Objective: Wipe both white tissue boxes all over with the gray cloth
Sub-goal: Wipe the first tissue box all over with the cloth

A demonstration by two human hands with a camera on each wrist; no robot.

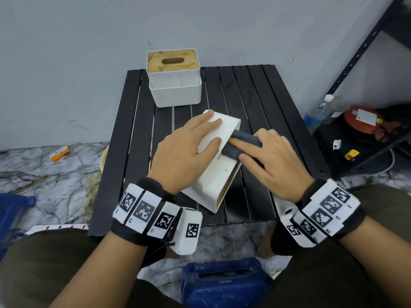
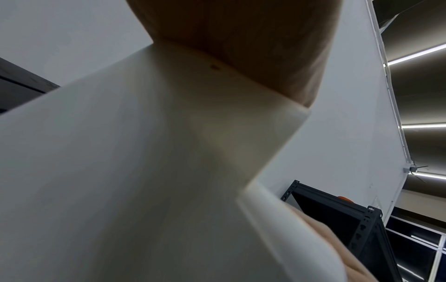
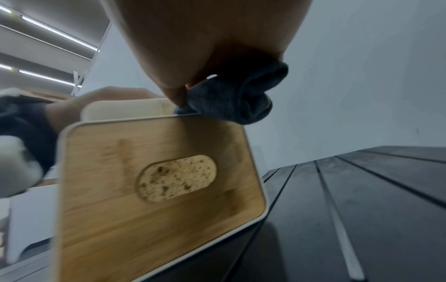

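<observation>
One white tissue box (image 1: 212,181) lies on its side in the middle of the black slatted table (image 1: 266,96). Its wooden lid (image 3: 156,190) faces right. My left hand (image 1: 206,134) lies flat on the upturned white side (image 2: 144,171) with straight fingers. My right hand (image 1: 244,150) grips the rolled gray cloth (image 1: 243,144) and presses it onto the box by the lid edge. The right wrist view shows the cloth (image 3: 241,95) bunched under my palm at the lid's rim. The second white tissue box (image 1: 175,90), wooden lid up, stands upright at the table's back left.
A black metal shelf (image 1: 355,63) stands at the right, with a water bottle (image 1: 315,114) and a red object (image 1: 360,121) on its low level. A blue container (image 1: 222,283) sits on the floor between my knees. An orange item (image 1: 59,153) lies on the marble floor to the left.
</observation>
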